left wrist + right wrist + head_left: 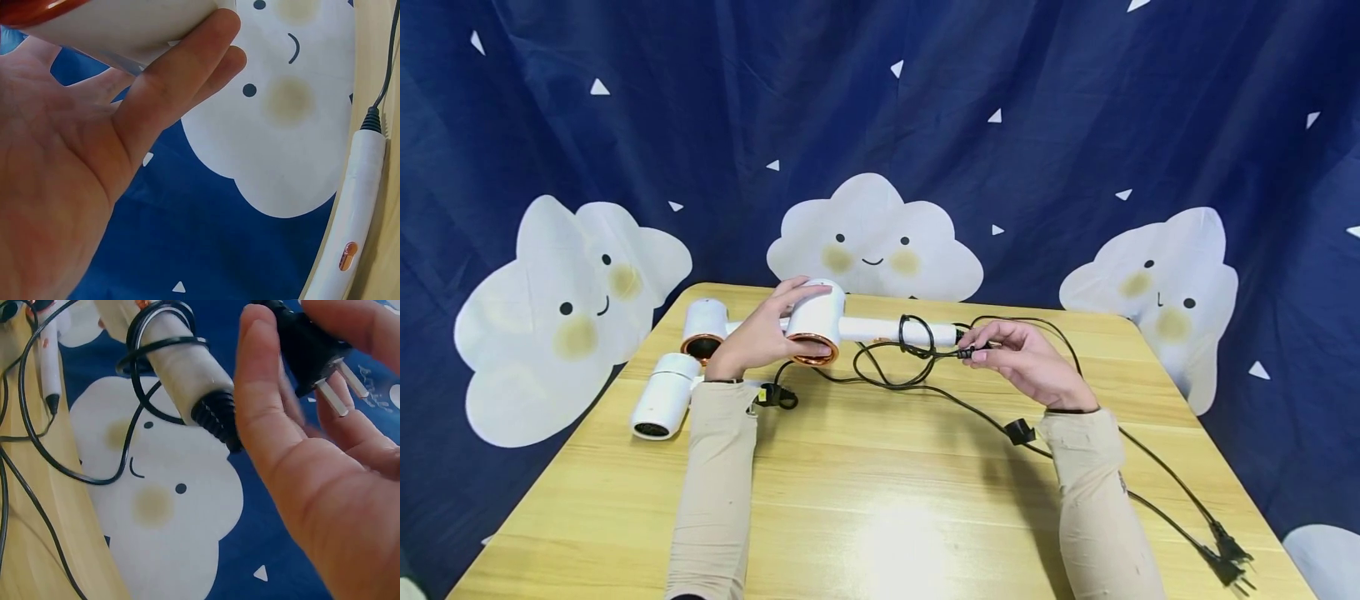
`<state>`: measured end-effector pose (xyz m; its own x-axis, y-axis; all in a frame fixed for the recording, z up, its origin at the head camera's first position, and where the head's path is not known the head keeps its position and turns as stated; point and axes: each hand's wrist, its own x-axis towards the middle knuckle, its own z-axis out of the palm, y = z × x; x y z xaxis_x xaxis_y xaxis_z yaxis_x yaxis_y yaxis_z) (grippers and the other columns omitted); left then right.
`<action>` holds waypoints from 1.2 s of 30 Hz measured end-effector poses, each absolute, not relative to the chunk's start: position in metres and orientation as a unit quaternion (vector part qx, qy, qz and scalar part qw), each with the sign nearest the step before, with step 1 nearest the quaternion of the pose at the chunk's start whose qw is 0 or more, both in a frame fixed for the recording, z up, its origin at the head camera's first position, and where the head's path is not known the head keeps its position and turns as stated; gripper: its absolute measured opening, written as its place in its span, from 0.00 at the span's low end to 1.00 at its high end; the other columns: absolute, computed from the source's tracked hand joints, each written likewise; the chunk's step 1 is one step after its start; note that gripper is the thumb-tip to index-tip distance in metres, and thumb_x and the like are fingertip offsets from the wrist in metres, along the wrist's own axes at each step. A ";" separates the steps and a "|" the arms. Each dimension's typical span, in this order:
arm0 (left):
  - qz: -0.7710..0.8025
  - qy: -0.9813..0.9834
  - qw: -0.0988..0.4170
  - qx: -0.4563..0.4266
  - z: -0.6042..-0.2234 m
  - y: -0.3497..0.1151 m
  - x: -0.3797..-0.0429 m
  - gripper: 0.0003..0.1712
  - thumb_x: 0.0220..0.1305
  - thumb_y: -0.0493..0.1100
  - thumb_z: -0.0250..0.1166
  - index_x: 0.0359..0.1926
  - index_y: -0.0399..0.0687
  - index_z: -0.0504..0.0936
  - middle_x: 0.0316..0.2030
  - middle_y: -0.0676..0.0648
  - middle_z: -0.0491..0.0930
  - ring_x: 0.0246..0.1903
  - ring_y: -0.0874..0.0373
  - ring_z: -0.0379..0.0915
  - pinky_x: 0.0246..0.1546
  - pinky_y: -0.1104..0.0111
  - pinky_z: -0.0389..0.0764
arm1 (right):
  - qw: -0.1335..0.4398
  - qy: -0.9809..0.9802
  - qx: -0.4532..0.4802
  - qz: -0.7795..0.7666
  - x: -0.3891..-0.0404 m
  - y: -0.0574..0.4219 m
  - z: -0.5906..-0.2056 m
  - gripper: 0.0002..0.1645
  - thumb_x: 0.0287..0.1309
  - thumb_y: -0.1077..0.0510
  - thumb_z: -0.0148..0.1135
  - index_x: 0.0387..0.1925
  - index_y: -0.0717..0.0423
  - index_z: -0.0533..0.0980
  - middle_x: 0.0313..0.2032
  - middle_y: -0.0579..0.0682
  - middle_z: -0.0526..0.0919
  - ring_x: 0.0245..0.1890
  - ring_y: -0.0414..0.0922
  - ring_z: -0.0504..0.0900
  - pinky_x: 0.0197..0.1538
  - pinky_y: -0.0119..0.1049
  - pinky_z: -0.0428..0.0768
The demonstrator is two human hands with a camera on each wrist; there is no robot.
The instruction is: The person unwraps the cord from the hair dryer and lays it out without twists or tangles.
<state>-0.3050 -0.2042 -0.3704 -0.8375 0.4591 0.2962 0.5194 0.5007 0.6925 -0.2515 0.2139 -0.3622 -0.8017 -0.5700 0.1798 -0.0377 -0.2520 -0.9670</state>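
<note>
My left hand (767, 329) grips the round head of a white hair dryer (818, 310), thumb at its copper-rimmed opening. The dryer's handle points right, and its black cord (917, 318) loops around the handle. At the handle's end my right hand (1033, 362) pinches the cord's black plug (312, 347); two metal prongs show in the right wrist view. Left of my left hand lie a second white dryer (706, 317) with a copper rim and a third white dryer (666, 396), both partly hidden by my hand and sleeve.
Black cords run across the wooden table (850, 475) to two plugs, one plug (1231, 546) beside another plug (1225, 571), near the right edge. A black clip (1020, 432) sits on one cord. A blue curtain (1037, 167) with clouds hangs behind.
</note>
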 end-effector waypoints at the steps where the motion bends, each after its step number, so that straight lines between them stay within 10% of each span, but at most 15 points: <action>1: -0.412 -0.865 0.038 -0.282 -0.370 -0.205 -0.305 0.53 0.45 0.49 0.87 0.73 0.64 0.72 0.80 0.44 0.54 0.75 0.37 0.57 0.70 0.39 0.64 | 0.179 0.589 -0.255 -0.746 -0.252 0.215 -0.362 0.17 0.65 0.78 0.56 0.43 0.57 0.83 0.49 0.49 0.85 0.49 0.42 0.87 0.58 0.35 0.84; 26: -0.417 -0.863 0.043 -0.280 -0.368 -0.206 -0.305 0.54 0.44 0.48 0.87 0.73 0.61 0.72 0.79 0.43 0.56 0.73 0.39 0.59 0.70 0.41 0.64 | 0.199 0.548 -0.192 -0.789 -0.266 0.236 -0.377 0.16 0.73 0.73 0.51 0.56 0.60 0.77 0.51 0.51 0.90 0.38 0.36 0.88 0.43 0.26 0.86; 36: -0.428 -0.859 0.035 -0.278 -0.368 -0.206 -0.305 0.53 0.45 0.47 0.86 0.73 0.61 0.72 0.79 0.43 0.55 0.71 0.39 0.61 0.69 0.41 0.65 | 0.179 0.547 -0.163 -0.801 -0.268 0.238 -0.380 0.08 0.78 0.62 0.52 0.45 0.57 0.79 0.43 0.48 0.88 0.35 0.38 0.85 0.40 0.27 0.83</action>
<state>-0.3051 -0.2061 -0.3676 -0.8426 0.4486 0.2980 0.5082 0.4792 0.7157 -0.2684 0.2376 -0.3795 -0.8832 -0.4645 0.0646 0.1086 -0.3366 -0.9354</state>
